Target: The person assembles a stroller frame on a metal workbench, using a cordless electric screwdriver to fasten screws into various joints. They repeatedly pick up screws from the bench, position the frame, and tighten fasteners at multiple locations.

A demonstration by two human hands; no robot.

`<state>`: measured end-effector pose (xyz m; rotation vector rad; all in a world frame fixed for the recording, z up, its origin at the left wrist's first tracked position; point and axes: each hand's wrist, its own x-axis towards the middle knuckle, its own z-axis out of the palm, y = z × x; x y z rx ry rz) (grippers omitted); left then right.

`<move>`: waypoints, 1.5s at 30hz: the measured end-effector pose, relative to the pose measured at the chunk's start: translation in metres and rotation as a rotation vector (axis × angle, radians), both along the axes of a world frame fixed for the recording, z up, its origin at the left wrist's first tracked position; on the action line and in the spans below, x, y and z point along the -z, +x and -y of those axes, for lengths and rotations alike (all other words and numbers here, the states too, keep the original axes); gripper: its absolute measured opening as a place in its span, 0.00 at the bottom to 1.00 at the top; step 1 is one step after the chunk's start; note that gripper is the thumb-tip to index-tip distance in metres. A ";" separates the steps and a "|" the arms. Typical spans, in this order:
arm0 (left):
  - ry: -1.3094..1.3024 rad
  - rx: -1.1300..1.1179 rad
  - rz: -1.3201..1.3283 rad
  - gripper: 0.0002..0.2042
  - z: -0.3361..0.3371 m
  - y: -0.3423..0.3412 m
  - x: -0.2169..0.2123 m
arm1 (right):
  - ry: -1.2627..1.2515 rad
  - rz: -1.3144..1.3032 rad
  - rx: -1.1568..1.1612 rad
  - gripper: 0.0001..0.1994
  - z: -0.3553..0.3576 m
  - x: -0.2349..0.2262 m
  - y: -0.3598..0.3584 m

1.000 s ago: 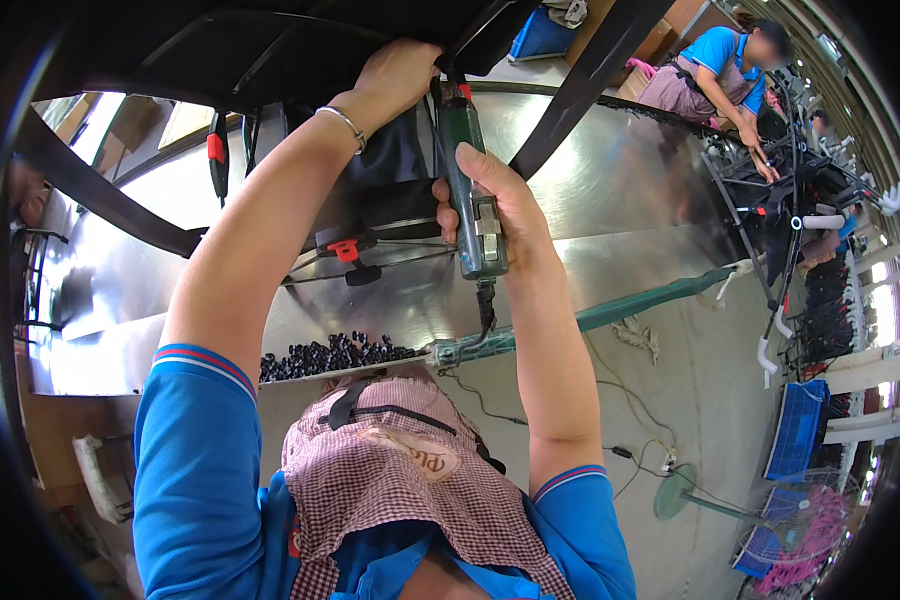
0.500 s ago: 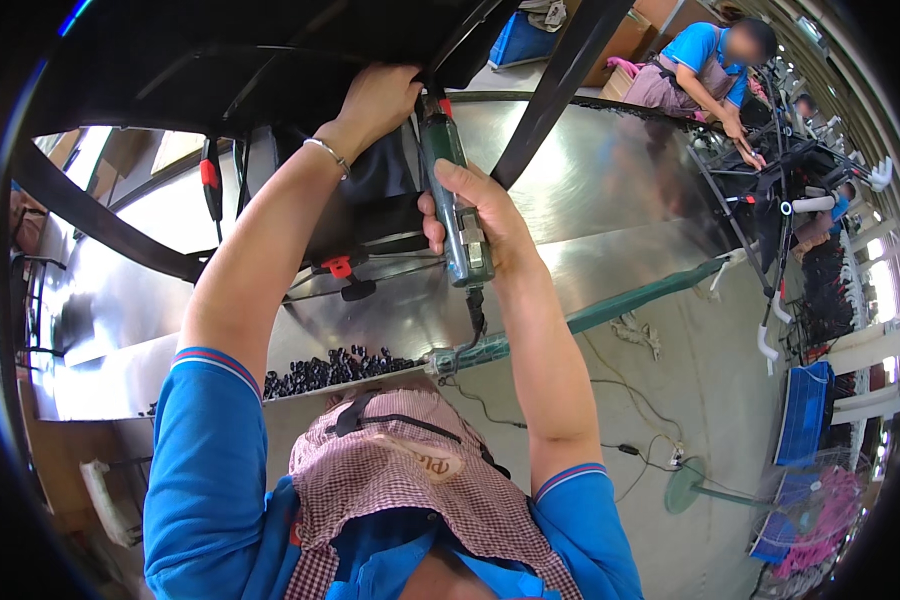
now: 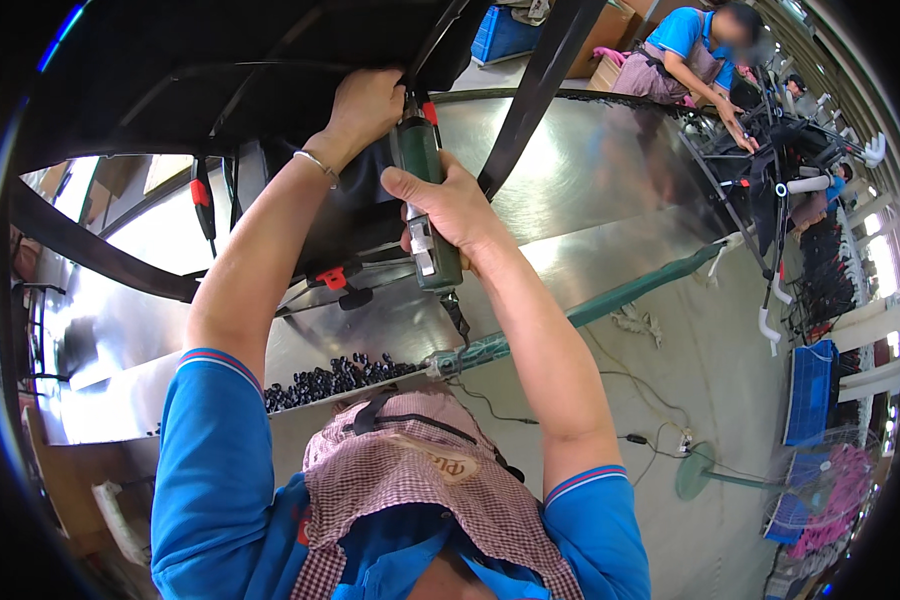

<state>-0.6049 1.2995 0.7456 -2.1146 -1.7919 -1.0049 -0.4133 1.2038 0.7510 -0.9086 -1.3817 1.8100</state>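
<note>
My right hand (image 3: 455, 208) is wrapped around a dark green electric screwdriver (image 3: 421, 152), thumb lying across its body. The screwdriver's tip points away from me, up at a joint of a large black frame with fabric (image 3: 300, 95). Close to the left of that tip, my left hand (image 3: 366, 108) is closed against the black fabric and frame. Its fingertips are hidden, so what they pinch cannot be made out. A cord (image 3: 457, 325) runs from the screwdriver's near end. Below my left forearm, a red and black fitting (image 3: 332, 278) sits on the frame.
Small black parts (image 3: 335, 380) lie heaped along the near edge of the shiny metal table (image 3: 560, 150). A green wrapped bar (image 3: 610, 290) extends from that edge to the right. Cables and a fan (image 3: 830, 490) are on the floor. A co-worker (image 3: 680, 60) handles another black frame at far right.
The screwdriver and my right hand have shifted slightly left, and the tool has rolled in my grip. My left hand keeps its place on the frame. The view has moved a little.
</note>
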 end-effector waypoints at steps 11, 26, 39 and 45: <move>-0.146 0.009 -0.256 0.14 0.008 -0.025 -0.008 | -0.058 -0.149 -0.099 0.37 0.012 0.020 0.030; 0.955 -0.042 0.074 0.09 0.277 -0.070 -0.038 | 0.372 -0.313 0.154 0.46 0.067 0.063 0.109; 0.460 0.093 0.942 0.23 0.283 -0.122 0.006 | 0.227 -0.334 0.430 0.25 -0.004 0.047 0.055; 0.389 0.285 1.076 0.32 0.288 -0.131 0.007 | 0.138 -0.308 0.404 0.33 -0.008 0.053 0.042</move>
